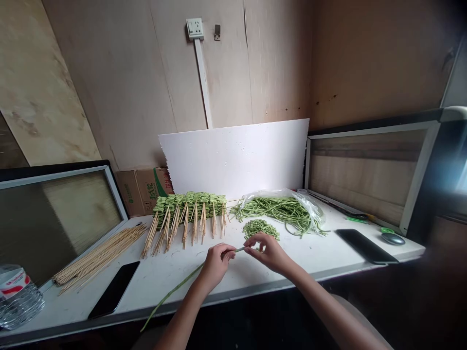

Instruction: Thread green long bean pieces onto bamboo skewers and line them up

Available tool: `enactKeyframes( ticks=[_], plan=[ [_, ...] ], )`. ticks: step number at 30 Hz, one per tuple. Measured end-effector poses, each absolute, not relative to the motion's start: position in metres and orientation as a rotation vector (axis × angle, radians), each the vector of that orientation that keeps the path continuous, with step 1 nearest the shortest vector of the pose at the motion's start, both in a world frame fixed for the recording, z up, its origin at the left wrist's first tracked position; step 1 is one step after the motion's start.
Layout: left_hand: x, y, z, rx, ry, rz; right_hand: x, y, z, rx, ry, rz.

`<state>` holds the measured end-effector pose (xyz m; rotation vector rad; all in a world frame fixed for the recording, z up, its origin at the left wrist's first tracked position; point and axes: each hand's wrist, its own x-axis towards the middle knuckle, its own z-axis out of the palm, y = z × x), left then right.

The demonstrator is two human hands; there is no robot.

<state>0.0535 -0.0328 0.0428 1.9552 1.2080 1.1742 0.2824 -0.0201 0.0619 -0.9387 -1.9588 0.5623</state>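
My left hand [218,261] is closed round a long green bean [174,288], whose tail trails down to the left past the table's front edge. My right hand [265,249] pinches the short end of the same bean, which bridges the gap between both hands. Just behind my right hand lies a pile of short-cut bean pieces [260,227]. Farther back, whole long beans [277,209] rest in a clear plastic bag [312,209]. Left of these, bean pieces threaded on skewers [191,201] are stacked in rows, their bare stick ends fanned towards me.
Loose bamboo skewers [102,250] lie at the left, near a black phone [115,290] and a water bottle [18,294]. At the right are another dark phone [365,245] and a computer mouse [393,238]. A white foam board [237,158] and a cardboard box [142,191] stand behind.
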Motion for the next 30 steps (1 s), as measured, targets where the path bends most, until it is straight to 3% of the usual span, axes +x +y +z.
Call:
enactKeyframes(
  ticks=[17,27,30],
  plan=[
    [0.061,-0.047,0.057,2.201,1.172,1.179,0.262,-0.032,0.059,-0.862,-2.045,0.371],
    [0.055,-0.05,0.063,2.17,1.031,1.112,0.263,-0.046,0.071,-0.737,-2.028,0.699],
    [0.051,-0.045,0.065,2.138,1.072,1.134,0.266,-0.044,0.077,-0.697,-2.009,0.657]
  ],
)
